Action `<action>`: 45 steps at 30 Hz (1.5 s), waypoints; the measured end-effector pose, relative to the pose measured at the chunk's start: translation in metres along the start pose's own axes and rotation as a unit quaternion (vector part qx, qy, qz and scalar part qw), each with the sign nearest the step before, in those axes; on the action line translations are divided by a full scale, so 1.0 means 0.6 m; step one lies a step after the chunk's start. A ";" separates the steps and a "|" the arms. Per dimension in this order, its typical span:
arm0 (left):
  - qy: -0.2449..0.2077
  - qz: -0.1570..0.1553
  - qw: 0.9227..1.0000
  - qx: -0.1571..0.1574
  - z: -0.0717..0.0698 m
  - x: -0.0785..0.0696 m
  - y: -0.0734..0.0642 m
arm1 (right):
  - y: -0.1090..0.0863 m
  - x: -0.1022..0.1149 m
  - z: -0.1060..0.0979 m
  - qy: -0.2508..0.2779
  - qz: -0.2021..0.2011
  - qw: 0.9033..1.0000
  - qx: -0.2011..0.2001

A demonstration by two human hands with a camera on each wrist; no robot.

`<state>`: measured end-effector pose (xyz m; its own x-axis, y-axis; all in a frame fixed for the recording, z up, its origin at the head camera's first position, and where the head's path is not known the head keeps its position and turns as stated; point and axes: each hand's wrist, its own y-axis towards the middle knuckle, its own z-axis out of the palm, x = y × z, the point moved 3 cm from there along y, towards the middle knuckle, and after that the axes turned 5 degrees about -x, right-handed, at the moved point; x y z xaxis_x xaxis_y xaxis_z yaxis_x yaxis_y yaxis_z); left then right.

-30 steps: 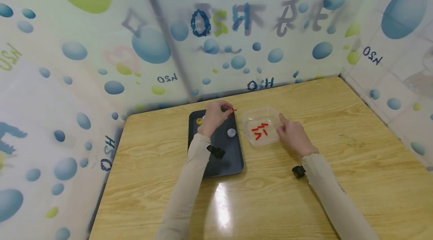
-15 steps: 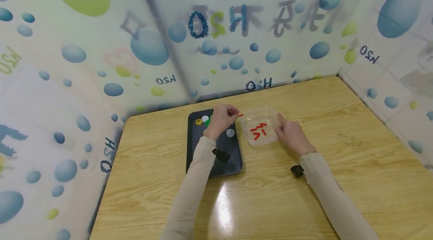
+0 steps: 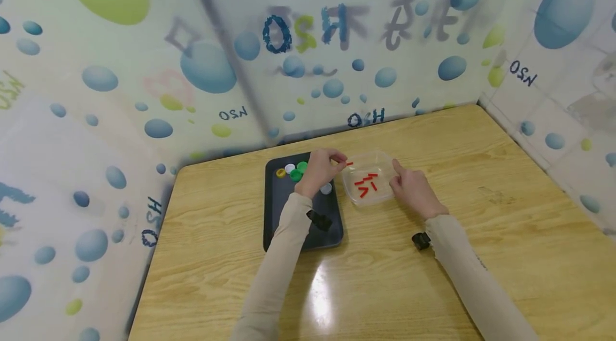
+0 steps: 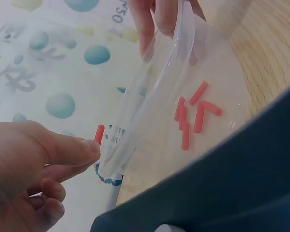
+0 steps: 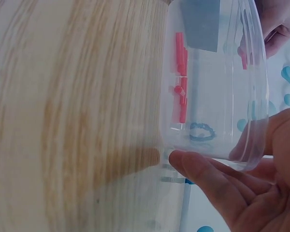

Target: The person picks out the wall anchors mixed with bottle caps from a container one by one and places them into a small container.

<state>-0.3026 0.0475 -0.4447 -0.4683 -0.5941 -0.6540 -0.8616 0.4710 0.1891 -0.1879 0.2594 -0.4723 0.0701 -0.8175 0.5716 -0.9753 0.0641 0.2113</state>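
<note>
My left hand (image 3: 321,168) pinches a small red stick (image 4: 100,134) between thumb and forefinger, over the left rim of a clear plastic container (image 3: 357,202). At the container's right side, my right hand (image 3: 417,191) grips the wall, with fingers on both sides of the rim in the left wrist view. Several similar red sticks (image 4: 199,118) lie scattered on the container's bottom. Left of it stands a dark tray (image 3: 281,229), partly covered by my left forearm. Round caps lie in it: yellow (image 3: 281,173), white (image 3: 290,168), green (image 3: 296,175) and a greyish one (image 3: 326,188).
Tray and container stand close together on a wooden table (image 3: 207,255). A patterned wall (image 3: 308,84) rises directly behind the table's far edge, and another wall (image 3: 563,138) borders the right side.
My left hand has moved right from the tray's far right corner to the container's rim, carrying the red stick. More caps show in the tray. My right hand keeps its grip.
</note>
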 end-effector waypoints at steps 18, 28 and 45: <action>-0.016 -0.008 0.998 0.054 0.033 -0.037 0.006 | 0.002 0.001 -0.001 -0.004 -0.006 1.000 -0.007; -0.033 0.003 0.996 0.087 0.055 -0.051 0.007 | 0.004 0.002 -0.001 -0.018 0.007 1.000 -0.006; 0.004 0.006 0.995 0.098 0.074 -0.053 0.006 | 0.003 0.007 -0.003 -0.024 0.012 1.000 -0.006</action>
<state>-0.2820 0.0970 -0.4558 -0.4806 -0.5918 -0.6472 -0.8015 0.5958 0.0505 -0.1889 0.2569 -0.4681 0.0357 -0.8422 0.5380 -0.9741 0.0909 0.2071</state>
